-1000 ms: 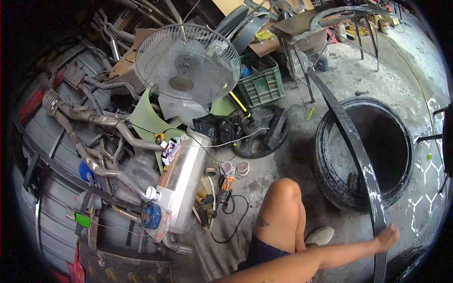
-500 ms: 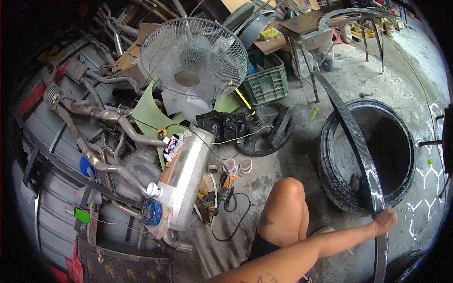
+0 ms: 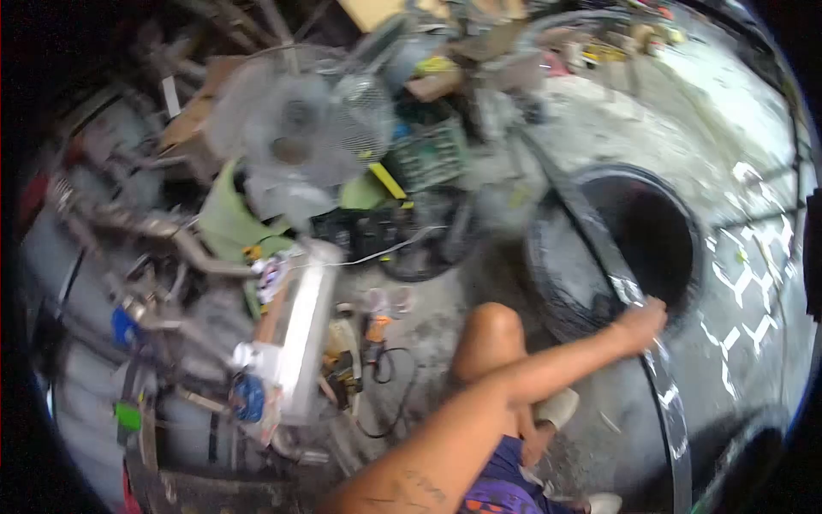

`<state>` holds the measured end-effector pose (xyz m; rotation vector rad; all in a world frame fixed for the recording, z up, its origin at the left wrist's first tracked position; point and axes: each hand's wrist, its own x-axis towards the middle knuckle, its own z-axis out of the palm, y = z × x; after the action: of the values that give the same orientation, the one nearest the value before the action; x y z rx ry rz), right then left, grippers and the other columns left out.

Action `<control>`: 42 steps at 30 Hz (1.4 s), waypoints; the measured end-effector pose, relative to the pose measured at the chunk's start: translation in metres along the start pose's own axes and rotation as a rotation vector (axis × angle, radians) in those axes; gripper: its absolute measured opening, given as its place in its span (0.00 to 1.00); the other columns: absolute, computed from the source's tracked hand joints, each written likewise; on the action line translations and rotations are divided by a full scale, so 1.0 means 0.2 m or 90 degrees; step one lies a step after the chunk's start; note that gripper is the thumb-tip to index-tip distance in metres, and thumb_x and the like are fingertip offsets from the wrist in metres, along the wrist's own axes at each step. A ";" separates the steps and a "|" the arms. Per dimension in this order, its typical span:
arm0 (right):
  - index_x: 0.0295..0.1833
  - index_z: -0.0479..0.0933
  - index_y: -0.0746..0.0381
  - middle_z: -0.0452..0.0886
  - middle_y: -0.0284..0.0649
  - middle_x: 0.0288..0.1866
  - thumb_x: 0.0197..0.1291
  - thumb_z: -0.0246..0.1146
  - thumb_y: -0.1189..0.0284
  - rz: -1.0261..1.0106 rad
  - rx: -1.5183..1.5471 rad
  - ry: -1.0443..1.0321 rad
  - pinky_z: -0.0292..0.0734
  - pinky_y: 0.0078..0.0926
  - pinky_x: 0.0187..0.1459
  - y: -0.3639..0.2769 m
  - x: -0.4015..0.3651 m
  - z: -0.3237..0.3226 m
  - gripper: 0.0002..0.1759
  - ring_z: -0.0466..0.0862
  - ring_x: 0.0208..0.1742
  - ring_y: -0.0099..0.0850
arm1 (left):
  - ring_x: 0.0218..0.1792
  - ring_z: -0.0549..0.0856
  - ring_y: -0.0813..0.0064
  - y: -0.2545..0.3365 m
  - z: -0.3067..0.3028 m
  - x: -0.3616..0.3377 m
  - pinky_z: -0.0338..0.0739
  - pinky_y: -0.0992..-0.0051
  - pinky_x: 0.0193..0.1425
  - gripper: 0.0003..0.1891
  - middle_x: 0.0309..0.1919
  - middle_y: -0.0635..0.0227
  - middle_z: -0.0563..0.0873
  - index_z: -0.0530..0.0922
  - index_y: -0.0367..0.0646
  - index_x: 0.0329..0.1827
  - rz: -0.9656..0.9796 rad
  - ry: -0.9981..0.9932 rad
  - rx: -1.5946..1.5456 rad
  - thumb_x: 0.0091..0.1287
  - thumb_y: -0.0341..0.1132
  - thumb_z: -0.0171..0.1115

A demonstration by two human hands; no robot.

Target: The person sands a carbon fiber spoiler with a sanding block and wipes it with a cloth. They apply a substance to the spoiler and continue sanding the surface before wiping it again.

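A long black strip with a woven, carbon-fibre look [image 3: 597, 231] lies slantwise across a round black tub [image 3: 548, 295], its surface shiny in patches. My left hand [image 3: 642, 326] reaches over from the left and presses on the strip near the tub's close rim. Its fingers are curled closed; whatever is under them is hidden. Beyond the hand, the strip runs down to the bottom edge of the view. My right hand is out of view.
At the left stand a mesh fan [image 3: 291, 120], a silver muffler [image 3: 308, 330] and bent exhaust pipes [image 3: 163, 231]. A green crate [image 3: 428, 154] sits behind. Corded tools [image 3: 342, 360] lie on the floor beside my bent knee [image 3: 492, 334].
My left hand has slid up along the strip, from past the tub's close rim to right at it. The whole view has shifted and is blurred.
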<state>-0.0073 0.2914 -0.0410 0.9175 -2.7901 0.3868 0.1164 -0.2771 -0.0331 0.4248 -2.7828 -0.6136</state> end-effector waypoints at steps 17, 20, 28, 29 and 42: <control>0.48 0.73 0.62 0.77 0.49 0.42 0.45 0.72 0.55 0.042 -0.010 -0.108 0.67 0.45 0.48 0.38 -0.26 0.01 0.30 0.75 0.47 0.52 | 0.44 0.76 0.47 -0.40 -0.13 -0.17 0.68 0.50 0.49 0.09 0.41 0.51 0.78 0.76 0.36 0.40 -0.087 0.264 0.104 0.62 0.32 0.61; 0.48 0.73 0.62 0.77 0.50 0.41 0.51 0.63 0.64 0.021 0.009 -0.098 0.68 0.45 0.48 0.39 -0.27 0.01 0.19 0.75 0.47 0.52 | 0.47 0.75 0.47 -0.35 -0.11 -0.20 0.68 0.51 0.54 0.09 0.44 0.50 0.77 0.76 0.37 0.44 -0.096 0.249 0.179 0.64 0.32 0.60; 0.50 0.73 0.62 0.76 0.49 0.44 0.49 0.66 0.55 0.044 -0.027 -0.126 0.68 0.44 0.52 0.39 -0.28 0.02 0.28 0.75 0.49 0.52 | 0.45 0.75 0.46 -0.26 -0.10 -0.18 0.68 0.52 0.54 0.09 0.42 0.50 0.78 0.76 0.37 0.44 -0.051 0.218 0.104 0.65 0.32 0.60; 0.48 0.73 0.62 0.76 0.48 0.41 0.53 0.62 0.63 0.013 -0.033 -0.098 0.68 0.42 0.49 0.35 -0.26 -0.01 0.19 0.75 0.47 0.51 | 0.45 0.76 0.46 -0.30 -0.08 -0.16 0.67 0.53 0.53 0.09 0.43 0.50 0.78 0.76 0.36 0.44 -0.073 0.275 0.128 0.65 0.32 0.60; 0.48 0.74 0.63 0.77 0.50 0.45 0.51 0.61 0.68 0.024 -0.013 -0.100 0.69 0.46 0.53 0.44 -0.31 0.05 0.18 0.75 0.50 0.55 | 0.45 0.76 0.47 -0.45 -0.12 -0.15 0.66 0.51 0.51 0.11 0.41 0.51 0.79 0.78 0.37 0.44 -0.103 0.331 0.082 0.62 0.32 0.61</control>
<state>-0.0123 0.3914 -0.0823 0.9306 -2.9506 0.3032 0.1714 -0.3547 -0.0571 0.7258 -2.3082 -0.2978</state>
